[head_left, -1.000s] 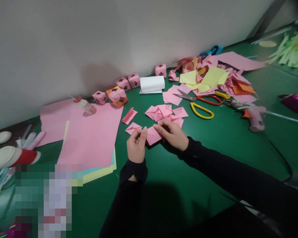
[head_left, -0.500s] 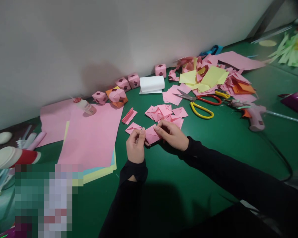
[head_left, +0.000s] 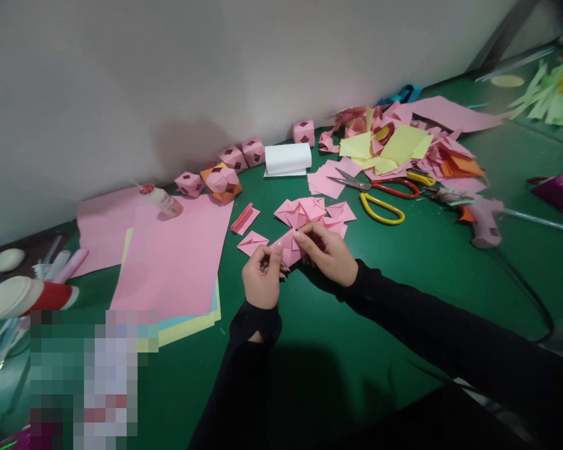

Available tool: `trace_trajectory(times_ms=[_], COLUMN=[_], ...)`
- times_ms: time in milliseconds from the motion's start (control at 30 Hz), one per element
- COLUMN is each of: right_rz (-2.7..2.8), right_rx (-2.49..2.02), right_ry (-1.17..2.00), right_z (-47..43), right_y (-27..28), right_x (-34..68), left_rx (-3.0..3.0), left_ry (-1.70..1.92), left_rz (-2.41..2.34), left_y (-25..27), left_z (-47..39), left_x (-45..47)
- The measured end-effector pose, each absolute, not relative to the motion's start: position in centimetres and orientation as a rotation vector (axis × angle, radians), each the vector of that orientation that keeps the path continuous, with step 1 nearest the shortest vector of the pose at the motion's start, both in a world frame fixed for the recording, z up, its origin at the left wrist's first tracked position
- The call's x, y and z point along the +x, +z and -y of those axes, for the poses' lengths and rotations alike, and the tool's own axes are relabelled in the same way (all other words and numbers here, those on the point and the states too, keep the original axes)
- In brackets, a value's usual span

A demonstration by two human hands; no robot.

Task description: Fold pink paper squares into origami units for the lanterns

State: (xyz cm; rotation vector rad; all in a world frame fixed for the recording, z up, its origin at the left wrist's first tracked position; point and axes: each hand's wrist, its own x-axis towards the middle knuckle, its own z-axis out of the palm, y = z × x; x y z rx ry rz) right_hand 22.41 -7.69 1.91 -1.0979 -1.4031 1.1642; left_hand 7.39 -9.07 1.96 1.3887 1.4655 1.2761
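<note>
In the head view, the two hands of the person are close to each other over a green table, and one folded pink paper is between them. The left hand is closed on the left end of this paper, with the thumb on the near side, and its other fingers are curled and partly hidden. The right hand is closed on the right end, also with the thumb pressed to it, and it covers a part of the paper, so the exact form of the fold I cannot tell. Just behind the hands there lies a group of folded pink pieces, which overlap one another. One more folded piece lies just beside the left hand, and a narrow folded strip lies a little behind that. To the left, large pink sheets are spread, and a small bottle is on them. Behind the group, near the wall, there is a white curved paper. Scissors with one red and one yellow handle lie opened at the right of the group, the tips over some flat pink papers. Farther to the right there is a pink glue gun, well apart from both hands.
</note>
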Motion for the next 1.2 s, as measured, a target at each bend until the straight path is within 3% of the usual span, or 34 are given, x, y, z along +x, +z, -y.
trace_trajectory(times_ms=[233,567,767,967,1200], right_rz=[1.409,1.545,1.682,1.729,1.936], right_rx=[-1.101,-1.359,-1.537,-1.518,-1.26], right_ry=[1.144,0.431,0.208,0.032,0.016], right_z=[7.5,6.3,5.7,5.5,7.2], right_y=[1.5,3.5,2.6,2.2,2.7], right_x=[22.4,25.7,26.0,25.8,22.9], left_rx=[1.357,1.699,1.885,1.603,1.387], left_ry=[1.272,1.642,1.441,1.233,1.399], left_rz=[-1.535,-1.987,-2.106,-2.122,-2.152], left_y=[2.1,2.2,0.5,0.6,1.4], left_z=[9.0,6.8,3.3,0.5,0.7], left_x=[7.5,4.3,1.7,0.6,0.7])
